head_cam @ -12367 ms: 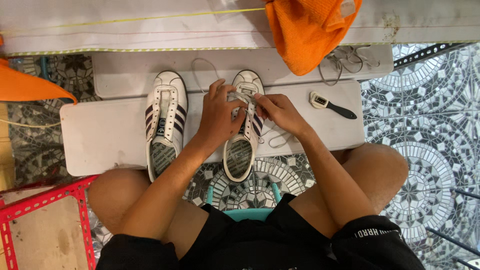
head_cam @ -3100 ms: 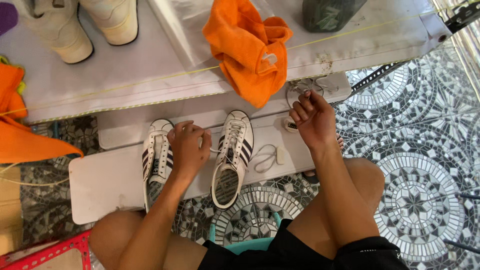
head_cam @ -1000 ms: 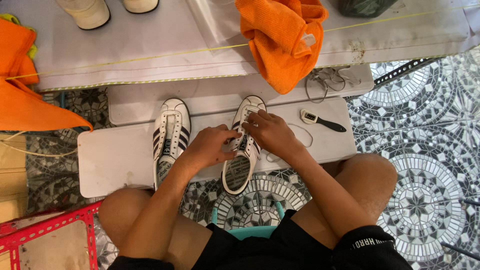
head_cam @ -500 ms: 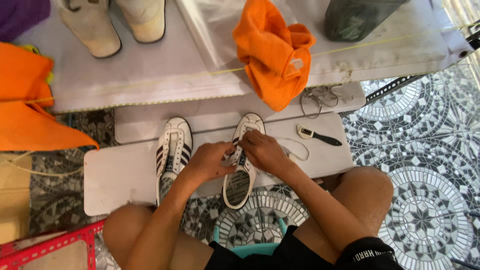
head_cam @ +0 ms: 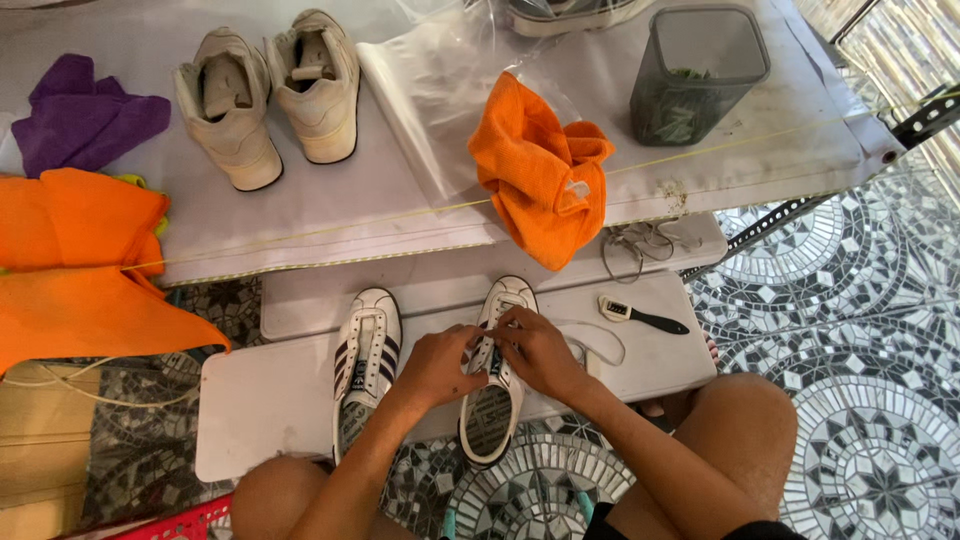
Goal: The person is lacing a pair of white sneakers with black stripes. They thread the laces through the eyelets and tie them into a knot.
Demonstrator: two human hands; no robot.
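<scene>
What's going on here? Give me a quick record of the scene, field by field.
Left hand: on the right sneaker, at its laces
Right hand: on the same sneaker, fingers at the laces
Left sneaker: lies alongside, untouched
Surface: low white board
Nearby: small brush, loose lace
Shelf above: orange cloth, pair of beige shoes, dark container

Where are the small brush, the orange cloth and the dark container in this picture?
small brush (head_cam: pixel 640 316), head view, on the dark handle.
orange cloth (head_cam: pixel 535 170), head view, on the middle of the folds.
dark container (head_cam: pixel 690 85), head view, on the front wall.
</scene>
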